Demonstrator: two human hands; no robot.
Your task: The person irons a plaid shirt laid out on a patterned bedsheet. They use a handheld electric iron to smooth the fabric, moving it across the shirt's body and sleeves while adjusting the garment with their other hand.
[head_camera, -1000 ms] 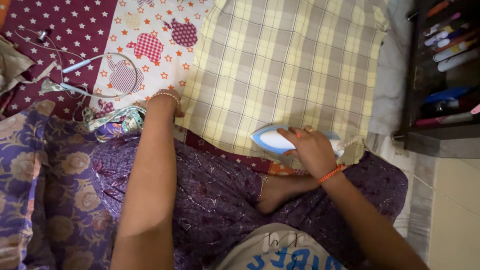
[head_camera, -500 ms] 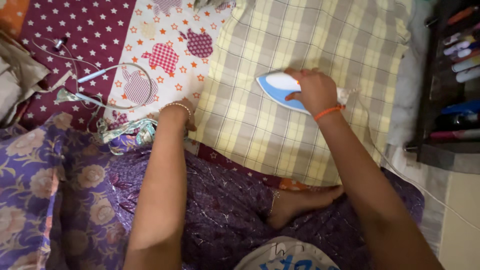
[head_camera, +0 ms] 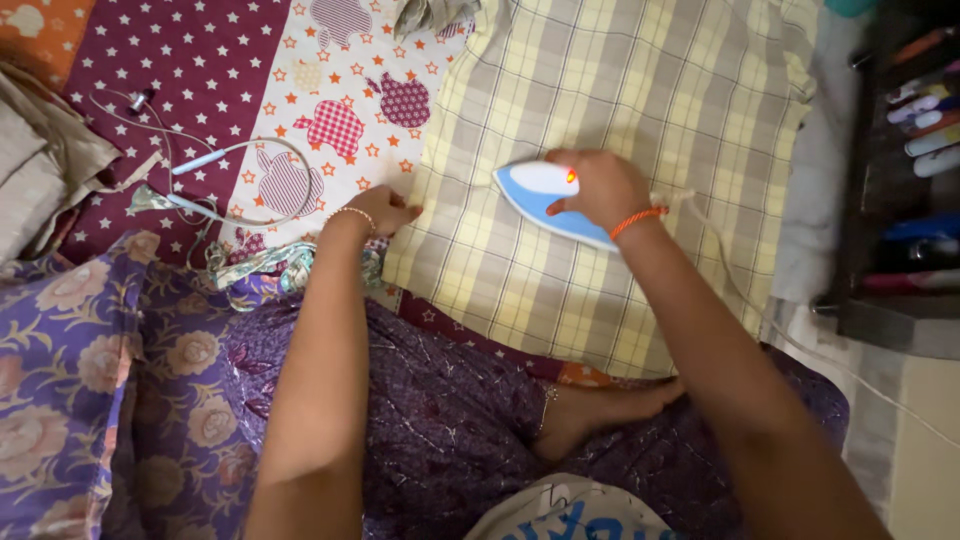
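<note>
Iron (head_camera: 540, 195), blue and white, likely heavy and rigid, gripped by right hand (head_camera: 600, 188) closed around its top handle; left hand (head_camera: 385, 210) presses flat on soft checked cloth (head_camera: 620, 90) beside it.

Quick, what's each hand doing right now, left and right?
Left hand: open, fingers pressed flat on the edge of the yellow checked cloth, holding nothing.
Right hand: closed around the handle of the blue and white iron.

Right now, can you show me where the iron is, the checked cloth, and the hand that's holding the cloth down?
iron (head_camera: 532, 190), head view, on its blue and white front part.
checked cloth (head_camera: 640, 80), head view, on the flat yellow and grey middle.
left hand (head_camera: 385, 209), head view, on the back of the hand.
</note>
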